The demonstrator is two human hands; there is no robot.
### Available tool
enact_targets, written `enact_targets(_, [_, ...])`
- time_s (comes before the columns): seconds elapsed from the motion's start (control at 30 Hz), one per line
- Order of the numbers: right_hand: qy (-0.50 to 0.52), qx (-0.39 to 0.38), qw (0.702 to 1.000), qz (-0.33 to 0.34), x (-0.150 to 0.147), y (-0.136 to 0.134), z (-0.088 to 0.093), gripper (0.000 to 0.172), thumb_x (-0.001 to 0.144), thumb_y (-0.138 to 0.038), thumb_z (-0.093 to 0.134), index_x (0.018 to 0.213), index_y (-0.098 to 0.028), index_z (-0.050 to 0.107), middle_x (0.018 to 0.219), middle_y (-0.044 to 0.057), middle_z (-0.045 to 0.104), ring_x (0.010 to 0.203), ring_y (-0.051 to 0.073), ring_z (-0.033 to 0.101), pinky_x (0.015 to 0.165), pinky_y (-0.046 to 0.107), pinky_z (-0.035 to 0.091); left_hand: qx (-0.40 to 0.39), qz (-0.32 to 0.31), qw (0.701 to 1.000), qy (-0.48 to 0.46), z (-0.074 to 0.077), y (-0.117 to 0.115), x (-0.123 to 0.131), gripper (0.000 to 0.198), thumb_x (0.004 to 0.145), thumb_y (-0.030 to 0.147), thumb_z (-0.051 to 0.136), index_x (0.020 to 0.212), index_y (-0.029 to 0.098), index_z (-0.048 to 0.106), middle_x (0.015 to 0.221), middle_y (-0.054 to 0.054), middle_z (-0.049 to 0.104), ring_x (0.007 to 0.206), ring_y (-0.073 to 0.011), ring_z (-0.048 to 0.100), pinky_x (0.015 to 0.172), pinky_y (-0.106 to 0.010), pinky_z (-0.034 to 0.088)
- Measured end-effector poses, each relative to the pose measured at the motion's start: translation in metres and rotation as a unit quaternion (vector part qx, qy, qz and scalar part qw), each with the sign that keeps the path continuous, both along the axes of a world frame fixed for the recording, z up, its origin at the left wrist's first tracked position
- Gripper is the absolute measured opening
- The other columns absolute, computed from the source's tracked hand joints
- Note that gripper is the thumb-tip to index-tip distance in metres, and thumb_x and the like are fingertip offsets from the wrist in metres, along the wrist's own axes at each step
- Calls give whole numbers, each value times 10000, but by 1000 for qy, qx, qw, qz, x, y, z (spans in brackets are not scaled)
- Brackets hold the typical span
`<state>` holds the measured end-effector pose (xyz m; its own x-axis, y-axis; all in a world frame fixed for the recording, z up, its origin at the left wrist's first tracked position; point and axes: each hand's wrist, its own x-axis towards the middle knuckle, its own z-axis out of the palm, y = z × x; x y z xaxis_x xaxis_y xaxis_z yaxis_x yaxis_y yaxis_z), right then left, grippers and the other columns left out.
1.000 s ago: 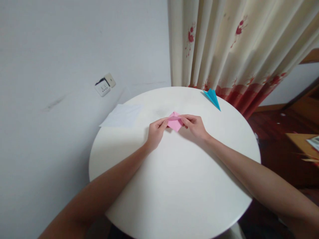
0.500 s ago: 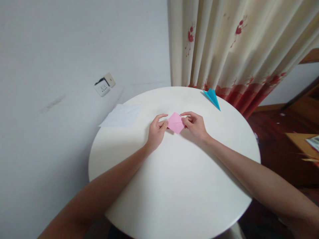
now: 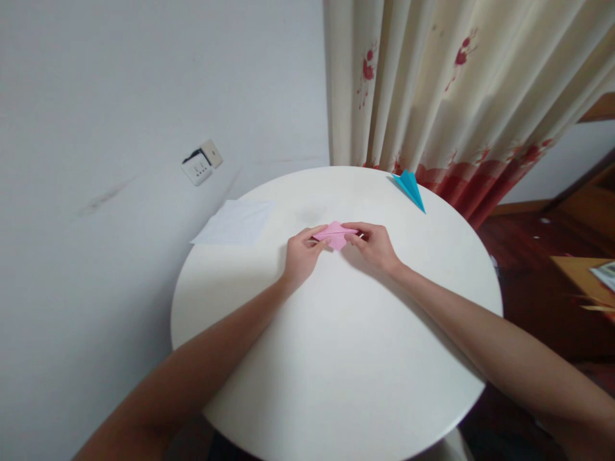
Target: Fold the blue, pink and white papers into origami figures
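Observation:
A small piece of folded pink paper [image 3: 336, 235] is held between my two hands, just over the middle of the white round table. It has a diamond-like outline, with a crease or slit running across its width. My left hand [image 3: 302, 254] pinches its left corner between thumb and fingers. On the opposite side, my right hand [image 3: 375, 244] grips the right corner, thumb at the near side and fingers at the far side. The fingers cover both side corners of the paper.
A blue paper plane [image 3: 409, 191] lies near the table's far right edge. White paper sheets [image 3: 235, 222] rest at the left, partly over the rim of the table [image 3: 336, 358]. A wall with a socket [image 3: 197, 168] stands left; a curtain [image 3: 413, 96] hangs behind.
The pink paper has tilted and looks flatter, its crosswise crease now wider. My fingers have moved from near its far edges onto its side corners. The plane and sheets stay put.

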<state>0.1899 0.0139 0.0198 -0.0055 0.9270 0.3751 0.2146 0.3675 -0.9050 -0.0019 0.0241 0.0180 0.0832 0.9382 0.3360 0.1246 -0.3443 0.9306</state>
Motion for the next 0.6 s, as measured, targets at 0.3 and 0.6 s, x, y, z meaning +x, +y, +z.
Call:
enact_targets(0.3, [36, 4, 999, 14, -1, -2, 6, 153, 830, -307, 671, 821, -156, 698, 727, 35, 676, 633, 151, 595, 599, 281, 455, 50, 6, 997, 53, 2, -1, -1, 216, 825, 356, 753, 945, 178, 781, 888, -51, 670, 763, -147, 616, 642, -238, 475])
enact_targets(0.6, [24, -5, 1000, 7, 0, -4, 9, 217, 792, -374, 675, 735, -166, 650, 577, -34, 537, 526, 98, 416, 501, 247, 302, 24, -62, 997, 40, -1, -1, -1, 278, 831, 420, 748, 860, 143, 753, 849, -57, 691, 789, -159, 625, 704, -260, 489])
